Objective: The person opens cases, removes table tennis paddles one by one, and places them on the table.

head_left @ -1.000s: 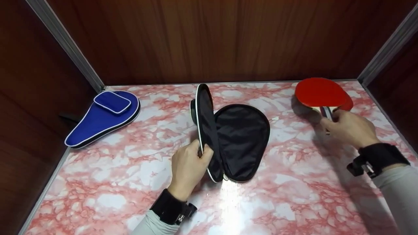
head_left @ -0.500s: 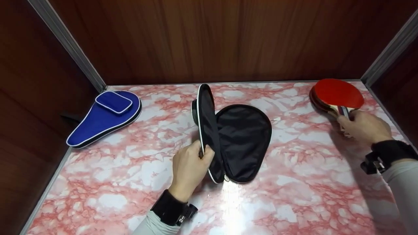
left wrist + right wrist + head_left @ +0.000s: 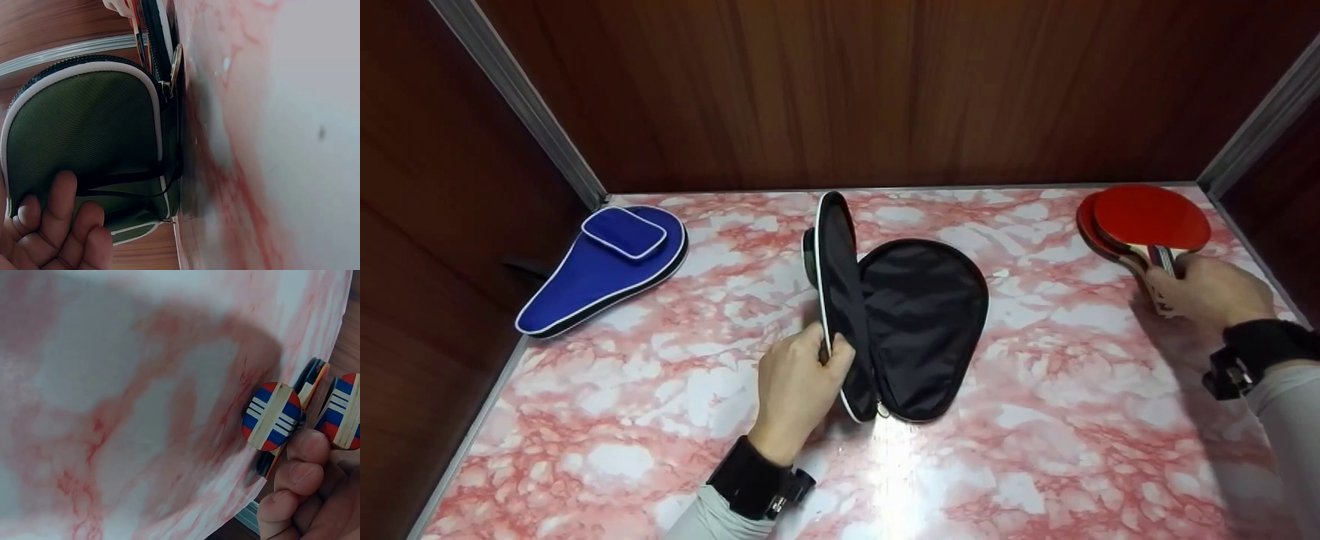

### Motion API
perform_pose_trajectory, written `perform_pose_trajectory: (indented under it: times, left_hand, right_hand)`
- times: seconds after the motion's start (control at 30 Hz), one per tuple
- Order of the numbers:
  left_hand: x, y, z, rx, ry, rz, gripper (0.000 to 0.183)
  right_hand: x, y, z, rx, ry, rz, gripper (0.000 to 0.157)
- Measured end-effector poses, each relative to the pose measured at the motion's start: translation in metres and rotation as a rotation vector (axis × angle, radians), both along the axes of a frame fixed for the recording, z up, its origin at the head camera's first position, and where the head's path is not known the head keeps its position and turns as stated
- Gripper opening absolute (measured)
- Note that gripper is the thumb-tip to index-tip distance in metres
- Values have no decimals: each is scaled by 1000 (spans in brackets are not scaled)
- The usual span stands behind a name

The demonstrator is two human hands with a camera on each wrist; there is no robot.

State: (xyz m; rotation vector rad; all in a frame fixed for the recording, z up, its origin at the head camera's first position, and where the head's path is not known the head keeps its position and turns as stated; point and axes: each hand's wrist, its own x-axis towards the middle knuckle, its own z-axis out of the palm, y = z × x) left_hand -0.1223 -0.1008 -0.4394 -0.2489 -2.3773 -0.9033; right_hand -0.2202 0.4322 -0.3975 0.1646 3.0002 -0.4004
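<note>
My left hand (image 3: 802, 382) grips the raised half of a paddle case (image 3: 836, 300). Its thumb lies against the black lining, its fingers on the green outer face (image 3: 95, 124), edged in white. The other half (image 3: 922, 330) lies flat, lining up. At the right, my right hand (image 3: 1222, 289) holds a red table tennis paddle (image 3: 1151, 216) by its striped handle. A second red paddle (image 3: 1089, 225) shows beneath it on the left, partly hidden. In the right wrist view, two striped handle ends appear; the nearer-to-table handle (image 3: 273, 416) is right by my fingertips.
A blue paddle case (image 3: 600, 281) with white piping and a small front pocket lies at the far left. Brown wood-grain panels (image 3: 885, 90) rise behind and at both sides of the pink marbled table (image 3: 660, 450).
My right hand has moved right with the paddle. The second paddle first showed at the held one's right; now it shows at its left. My left hand keeps its grip on the case.
</note>
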Motion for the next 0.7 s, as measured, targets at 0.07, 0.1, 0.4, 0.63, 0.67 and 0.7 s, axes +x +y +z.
perform_pose_trajectory:
  times: [0.07, 0.1, 0.4, 0.63, 0.67, 0.7]
  left_hand:
    - [0, 0, 0, 2, -3, -1, 34]
    - [0, 0, 0, 2, -4, -2, 34]
    - [0, -1, 0, 4, 4, -4, 34]
    - [0, -1, -1, 2, 18, 0, 34]
    - [0, -1, -1, 3, 17, 0, 34]
    - [0, 0, -1, 5, 14, -2, 34]
  right_hand:
    - [-1, -1, 0, 4, -7, 6, 56]
    - [-2, -2, 1, 4, -11, 10, 55]
    - [-6, -6, 2, -1, -55, 21, 55]
    - [-5, -8, 3, 4, -45, 13, 50]
    - [-5, -8, 3, 6, -42, 10, 49]
    - [-4, -9, 3, 10, -38, 10, 49]
